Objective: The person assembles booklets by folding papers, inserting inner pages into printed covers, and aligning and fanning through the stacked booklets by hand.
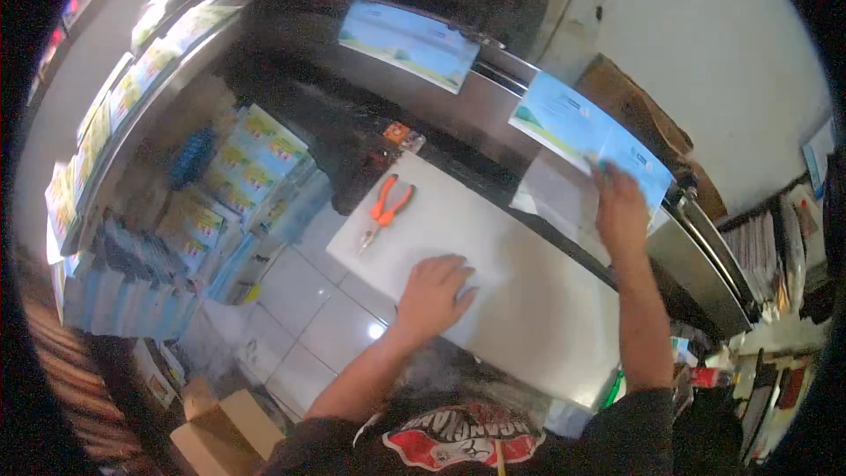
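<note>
R hand [620, 209] is reaching up to the blue-and-white printed sheet [589, 134] lying at the machine's edge, fingers touching its lower part; can't tell if it's gripping. L hand [434, 293] is lying flat, fingers spread, grasping nothing, on the white worktop [529, 308]. Orange-handled pliers [382, 211] are sitting on the worktop's far left corner, well apart from both hands. Another printed sheet [409, 42] is lying further back w/ stacks of packs [247, 167] on the left

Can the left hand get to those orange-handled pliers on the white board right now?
Probably yes: the left hand lies flat on the white board, and the board between it and the pliers is bare.
</note>
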Motion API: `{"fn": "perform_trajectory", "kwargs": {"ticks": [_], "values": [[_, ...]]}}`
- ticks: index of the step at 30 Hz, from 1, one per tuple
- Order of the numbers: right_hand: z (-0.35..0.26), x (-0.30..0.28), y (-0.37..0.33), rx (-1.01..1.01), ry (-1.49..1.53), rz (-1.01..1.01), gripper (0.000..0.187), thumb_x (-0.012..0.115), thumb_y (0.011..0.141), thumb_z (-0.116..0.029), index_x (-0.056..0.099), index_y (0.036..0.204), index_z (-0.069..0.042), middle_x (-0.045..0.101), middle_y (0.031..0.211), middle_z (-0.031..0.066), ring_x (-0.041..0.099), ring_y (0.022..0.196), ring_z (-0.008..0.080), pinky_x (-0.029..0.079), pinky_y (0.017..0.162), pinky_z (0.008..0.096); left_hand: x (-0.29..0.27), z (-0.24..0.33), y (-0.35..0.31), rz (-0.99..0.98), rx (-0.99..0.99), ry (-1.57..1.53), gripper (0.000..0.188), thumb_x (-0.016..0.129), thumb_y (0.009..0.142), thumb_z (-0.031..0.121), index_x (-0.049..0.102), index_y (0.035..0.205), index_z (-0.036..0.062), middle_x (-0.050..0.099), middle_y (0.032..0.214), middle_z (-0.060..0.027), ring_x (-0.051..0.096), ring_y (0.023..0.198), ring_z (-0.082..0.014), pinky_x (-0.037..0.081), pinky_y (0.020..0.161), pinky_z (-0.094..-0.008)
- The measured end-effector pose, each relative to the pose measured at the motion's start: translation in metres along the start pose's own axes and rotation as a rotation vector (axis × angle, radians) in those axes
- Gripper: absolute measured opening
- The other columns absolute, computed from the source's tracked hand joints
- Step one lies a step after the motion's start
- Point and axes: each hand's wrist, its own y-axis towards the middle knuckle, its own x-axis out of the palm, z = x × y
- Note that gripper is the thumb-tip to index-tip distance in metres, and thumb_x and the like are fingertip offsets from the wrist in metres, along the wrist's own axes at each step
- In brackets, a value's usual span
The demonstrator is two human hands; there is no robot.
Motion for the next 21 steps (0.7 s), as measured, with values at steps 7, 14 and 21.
{"fn": "perform_trajectory", "kwargs": {"ticks": [7, 14, 21], "values": [[-0.048, 0.033, -0.085, 0.086, 0.358, -0.404, 0.032, 0.054, 0.089, -0.018, 0.064, 0.117, -0.006, 0.065, 0.113, 0.0205, 0.063, 0.098, 0.0377, 0.049, 0.088, 0.0472, -0.005, -0.001, -0.007, 0.032, -0.021, 0.007, 0.032, 0.068, 0.083, 0.028, 0.064, 0.109, 0.0097, 0.058, 0.122, -0.0089, 0.053, 0.116, -0.0280, 0.041, 0.098, -0.0445], [-0.055, 0.058, -0.109, 0.444, 0.408, -0.404, 0.050, 0.044, 0.099, -0.046, 0.068, 0.106, -0.002, 0.068, 0.098, 0.0251, 0.064, 0.093, 0.0453, 0.050, 0.084, 0.0522, -0.004, 0.000, -0.006, 0.043, 0.006, -0.061, 0.031, 0.069, 0.083, 0.027, 0.064, 0.107, 0.0076, 0.059, 0.119, -0.0094, 0.054, 0.114, -0.0279, 0.042, 0.098, -0.0425], [-0.050, 0.075, -0.116, 0.453, 0.475, -0.277, 0.048, 0.045, 0.099, -0.043, 0.067, 0.108, -0.001, 0.066, 0.103, 0.0259, 0.063, 0.097, 0.0446, 0.050, 0.085, 0.0497, 0.004, -0.005, -0.005, 0.067, 0.018, -0.072, 0.032, 0.067, 0.085, 0.029, 0.063, 0.108, 0.0079, 0.059, 0.118, -0.0097, 0.054, 0.116, -0.0279, 0.042, 0.099, -0.0425]]}}
